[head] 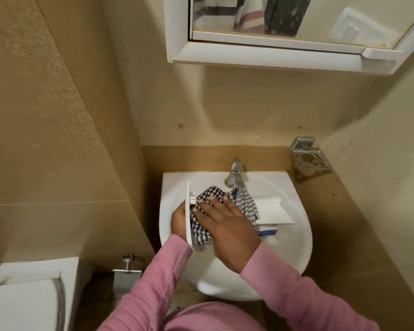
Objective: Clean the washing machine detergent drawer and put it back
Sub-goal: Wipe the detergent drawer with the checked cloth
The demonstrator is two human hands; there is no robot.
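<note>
The white detergent drawer (271, 210) lies across the white sink (294, 237), its front panel to the left and a blue insert showing near its lower edge. My left hand (177, 222) grips the front panel from behind. My right hand (227, 225) lies flat with straight fingers on a black-and-white checked cloth (209, 197), pressing it onto the drawer. The cloth hides most of the drawer's left half.
A chrome tap (234, 173) stands at the back of the sink. A metal cup holder (310, 155) is fixed on the right wall. A mirrored cabinet (285, 51) hangs overhead. The toilet cistern (29, 290) and a wall valve (127, 271) are at lower left.
</note>
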